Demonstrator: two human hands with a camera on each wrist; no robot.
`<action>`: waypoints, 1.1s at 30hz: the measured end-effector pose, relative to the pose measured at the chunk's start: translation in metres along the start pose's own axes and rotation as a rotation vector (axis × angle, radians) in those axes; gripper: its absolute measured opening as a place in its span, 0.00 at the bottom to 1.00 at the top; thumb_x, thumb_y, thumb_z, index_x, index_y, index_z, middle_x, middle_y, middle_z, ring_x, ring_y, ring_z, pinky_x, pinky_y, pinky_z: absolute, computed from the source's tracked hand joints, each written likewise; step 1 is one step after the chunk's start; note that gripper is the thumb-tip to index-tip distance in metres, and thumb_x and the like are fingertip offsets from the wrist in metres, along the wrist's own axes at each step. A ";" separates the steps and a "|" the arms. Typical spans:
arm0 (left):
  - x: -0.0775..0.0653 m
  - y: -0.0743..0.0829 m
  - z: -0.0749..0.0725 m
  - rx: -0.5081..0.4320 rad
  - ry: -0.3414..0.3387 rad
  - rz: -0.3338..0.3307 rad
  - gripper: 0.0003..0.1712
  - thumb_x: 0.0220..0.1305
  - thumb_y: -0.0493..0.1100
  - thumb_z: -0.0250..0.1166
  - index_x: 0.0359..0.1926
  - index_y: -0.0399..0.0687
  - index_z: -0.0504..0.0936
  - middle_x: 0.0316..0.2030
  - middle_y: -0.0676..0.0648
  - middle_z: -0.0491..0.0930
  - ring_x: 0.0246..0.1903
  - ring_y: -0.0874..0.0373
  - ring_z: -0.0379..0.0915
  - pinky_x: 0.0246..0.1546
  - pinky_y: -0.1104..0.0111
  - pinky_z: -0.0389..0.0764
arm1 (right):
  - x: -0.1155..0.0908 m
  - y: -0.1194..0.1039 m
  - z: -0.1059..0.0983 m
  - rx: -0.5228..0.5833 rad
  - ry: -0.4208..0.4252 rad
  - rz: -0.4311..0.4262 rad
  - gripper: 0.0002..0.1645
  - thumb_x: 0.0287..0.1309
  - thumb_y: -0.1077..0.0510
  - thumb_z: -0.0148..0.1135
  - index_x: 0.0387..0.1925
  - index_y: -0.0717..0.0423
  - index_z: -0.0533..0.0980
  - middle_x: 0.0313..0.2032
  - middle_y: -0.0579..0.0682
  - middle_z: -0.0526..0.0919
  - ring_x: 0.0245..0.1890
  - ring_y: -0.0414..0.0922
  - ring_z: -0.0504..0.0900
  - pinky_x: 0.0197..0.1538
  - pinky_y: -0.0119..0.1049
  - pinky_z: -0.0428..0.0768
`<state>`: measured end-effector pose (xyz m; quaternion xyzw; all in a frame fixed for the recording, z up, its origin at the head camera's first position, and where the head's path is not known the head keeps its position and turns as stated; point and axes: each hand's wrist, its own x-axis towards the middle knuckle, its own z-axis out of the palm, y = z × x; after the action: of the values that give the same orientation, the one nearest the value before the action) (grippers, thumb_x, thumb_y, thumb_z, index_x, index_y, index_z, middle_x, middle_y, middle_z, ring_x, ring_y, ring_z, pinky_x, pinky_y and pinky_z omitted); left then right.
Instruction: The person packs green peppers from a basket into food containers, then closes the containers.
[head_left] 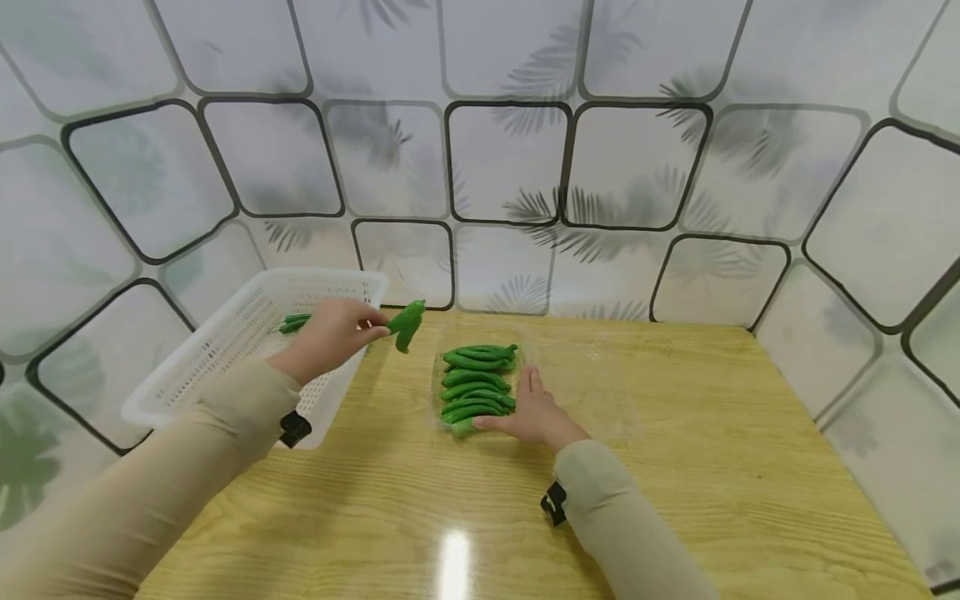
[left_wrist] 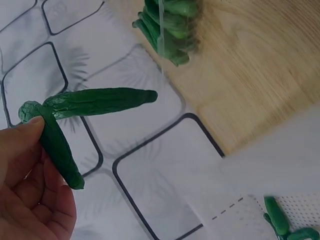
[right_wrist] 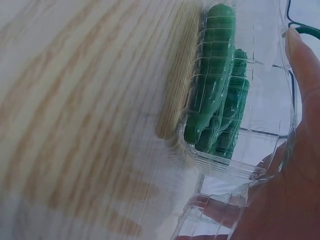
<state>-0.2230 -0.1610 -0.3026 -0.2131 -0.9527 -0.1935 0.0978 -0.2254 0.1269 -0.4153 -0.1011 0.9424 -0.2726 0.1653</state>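
My left hand (head_left: 333, 333) pinches two green chili peppers (left_wrist: 100, 102) by one end between thumb and fingers. They splay apart in the left wrist view and hang in the air between the white basket (head_left: 142, 400) and a clear plastic box (head_left: 435, 400). Several green peppers (head_left: 476, 379) lie side by side in the box. My right hand (head_left: 536, 412) holds the box at its right side, thumb over the near corner; in the right wrist view some fingers (right_wrist: 220, 210) show through the clear plastic.
The basket has perforated walls and stands at the left, with a few peppers (head_left: 294, 322) inside. The box's clear lid (head_left: 592, 383) lies folded open to the right on the wooden table (head_left: 712, 467). A patterned wall covering (head_left: 510, 167) rises behind the table.
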 end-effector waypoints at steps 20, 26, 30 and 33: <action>0.029 0.042 0.046 0.002 -0.127 0.114 0.08 0.61 0.40 0.64 0.39 0.42 0.85 0.34 0.48 0.83 0.33 0.58 0.77 0.35 0.66 0.77 | 0.002 0.002 0.001 -0.003 0.011 0.020 0.77 0.39 0.22 0.59 0.70 0.60 0.28 0.71 0.58 0.29 0.68 0.64 0.45 0.61 0.60 0.59; 0.034 0.049 0.055 0.018 -0.190 0.117 0.08 0.61 0.41 0.63 0.40 0.43 0.85 0.35 0.49 0.83 0.34 0.58 0.78 0.35 0.66 0.78 | 0.002 0.002 0.001 -0.003 0.021 0.018 0.77 0.39 0.22 0.59 0.71 0.60 0.29 0.71 0.58 0.29 0.68 0.64 0.46 0.61 0.60 0.59; 0.038 0.054 0.065 0.041 -0.225 0.127 0.07 0.62 0.41 0.63 0.38 0.45 0.85 0.33 0.50 0.83 0.30 0.62 0.77 0.34 0.67 0.78 | 0.003 0.004 0.002 -0.007 0.023 0.018 0.76 0.39 0.22 0.59 0.71 0.60 0.29 0.71 0.58 0.30 0.68 0.64 0.46 0.61 0.60 0.59; 0.041 0.058 0.072 0.050 -0.245 0.125 0.07 0.62 0.41 0.63 0.37 0.45 0.86 0.32 0.50 0.83 0.27 0.64 0.76 0.34 0.67 0.78 | 0.005 0.005 0.003 -0.008 0.022 0.012 0.77 0.39 0.22 0.59 0.71 0.60 0.29 0.71 0.58 0.29 0.67 0.64 0.46 0.61 0.60 0.59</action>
<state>-0.2411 -0.0679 -0.3383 -0.2916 -0.9468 -0.1359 -0.0023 -0.2291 0.1281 -0.4214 -0.0930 0.9458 -0.2690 0.1562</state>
